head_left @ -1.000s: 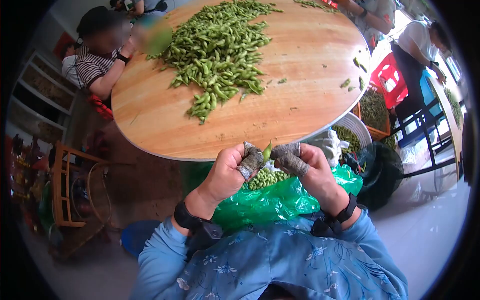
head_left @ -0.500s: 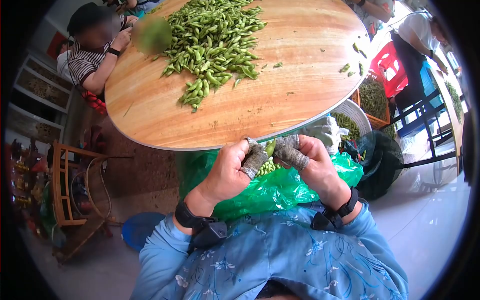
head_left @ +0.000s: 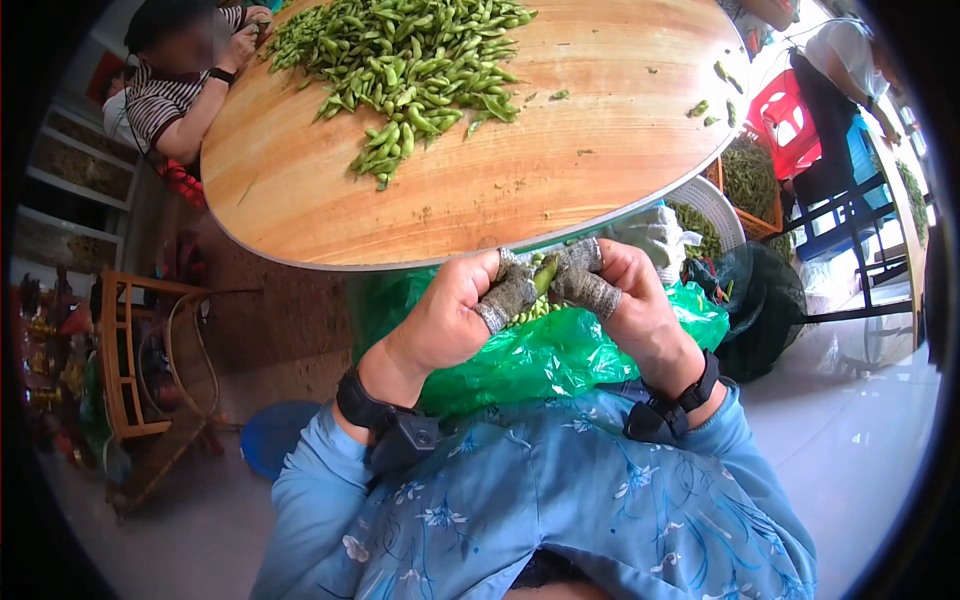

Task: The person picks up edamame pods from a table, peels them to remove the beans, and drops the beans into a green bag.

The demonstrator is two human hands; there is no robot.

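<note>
Between my two hands is a green soybean pod (head_left: 545, 274), pinched from both sides. My left hand (head_left: 462, 305) has grey cloth wraps on its thumb and finger, which close on the pod's left side. The wrapped thumb and finger of my right hand (head_left: 615, 287) close on its right side. Just below lie shelled green beans (head_left: 533, 312) in a green plastic bag (head_left: 560, 352) over my lap. A large heap of soybean pods (head_left: 410, 65) covers part of the round wooden table (head_left: 560, 170) in front of me.
A white basket (head_left: 728, 218) with pods and an orange crate (head_left: 768, 222) stand at the right by the table. A wooden chair (head_left: 125, 365) and a blue stool (head_left: 275, 438) are at left. Another person (head_left: 185, 100) sits at the far left; one more (head_left: 845, 70) is at right.
The view has shifted slightly, so the table sits a little higher in the picture. My hands stay together on a pod, which now shows tilted between my wrapped fingers.
</note>
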